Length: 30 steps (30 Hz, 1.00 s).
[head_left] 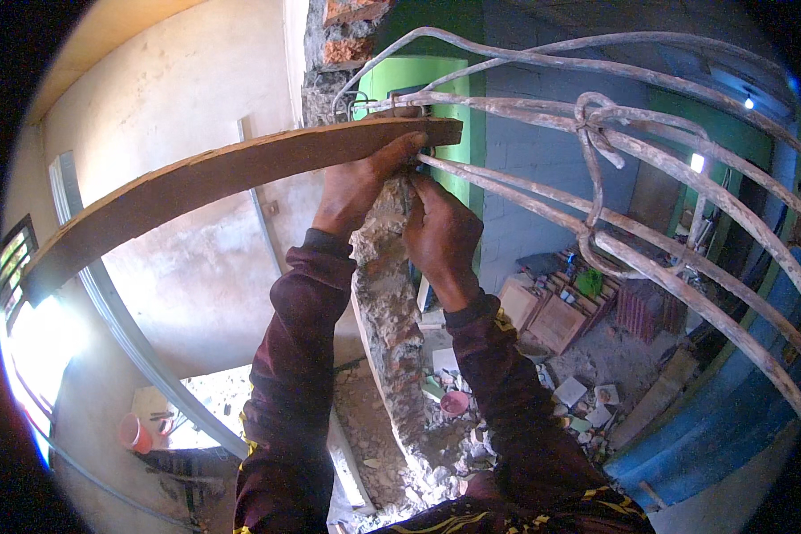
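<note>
A long brown wooden board (222,171) reaches from the far left to the top of the broken brick wall (387,294). My left hand (354,189) is closed round the board near its right end, thumb along its face. Just below that end my right hand (440,233) is closed, thumb and fingers pressed together. What it pinches is hidden by the fingers. Beside my hands, bare steel reinforcing bars (685,173) run out to the right, with bent stirrup loops (592,147) round them. The bars' left ends meet the wall behind the board.
Blue-painted surfaces (712,458) curve along the lower right. Below lie rubble (445,485), a pink bowl (454,404), broken tiles (587,400) and stacked wooden panels (543,311). At left, a grey metal channel (142,356) leans near a table (209,400) with an orange bucket (135,434).
</note>
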Each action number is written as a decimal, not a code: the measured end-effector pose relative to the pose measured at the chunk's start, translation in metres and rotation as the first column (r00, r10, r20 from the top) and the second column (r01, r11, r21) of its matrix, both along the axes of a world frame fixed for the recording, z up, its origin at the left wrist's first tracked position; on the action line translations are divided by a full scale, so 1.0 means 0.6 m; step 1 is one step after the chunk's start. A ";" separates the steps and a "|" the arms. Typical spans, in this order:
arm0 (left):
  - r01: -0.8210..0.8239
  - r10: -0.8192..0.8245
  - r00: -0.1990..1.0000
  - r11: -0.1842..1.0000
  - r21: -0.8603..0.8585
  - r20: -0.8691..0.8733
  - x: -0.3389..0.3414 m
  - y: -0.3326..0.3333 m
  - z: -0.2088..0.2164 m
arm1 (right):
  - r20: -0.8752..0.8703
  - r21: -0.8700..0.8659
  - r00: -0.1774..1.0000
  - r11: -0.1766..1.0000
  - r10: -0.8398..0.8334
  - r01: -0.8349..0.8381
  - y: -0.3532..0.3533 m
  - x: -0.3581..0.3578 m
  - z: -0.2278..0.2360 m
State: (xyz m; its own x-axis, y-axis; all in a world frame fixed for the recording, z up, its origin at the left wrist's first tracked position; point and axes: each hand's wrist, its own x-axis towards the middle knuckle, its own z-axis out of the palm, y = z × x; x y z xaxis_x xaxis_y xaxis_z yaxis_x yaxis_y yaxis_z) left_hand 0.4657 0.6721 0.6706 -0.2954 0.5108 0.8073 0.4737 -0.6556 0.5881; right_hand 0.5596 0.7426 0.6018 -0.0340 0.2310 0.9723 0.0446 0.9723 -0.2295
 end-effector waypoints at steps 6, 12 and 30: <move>0.046 -0.046 0.999 0.999 0.002 -0.029 -0.007 0.006 -0.001 | 0.074 0.158 0.993 0.984 -0.093 0.081 0.011 0.024 0.009; 0.039 -0.033 0.996 0.997 0.072 -0.085 -0.004 0.013 -0.001 | 0.048 0.289 0.997 0.956 -0.067 0.051 0.016 0.037 0.028; 0.069 -0.069 0.997 0.997 0.025 -0.023 0.003 0.004 -0.003 | 0.306 0.296 0.939 0.953 -0.156 0.062 0.010 0.048 0.047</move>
State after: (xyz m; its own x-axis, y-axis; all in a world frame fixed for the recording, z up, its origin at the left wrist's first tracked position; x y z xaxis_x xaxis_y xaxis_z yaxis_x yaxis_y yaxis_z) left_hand 0.4674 0.6747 0.6690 -0.2425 0.5084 0.8263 0.4393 -0.7019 0.5607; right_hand 0.5884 0.7484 0.6302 -0.3458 -0.0265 0.9379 0.1795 0.9793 0.0938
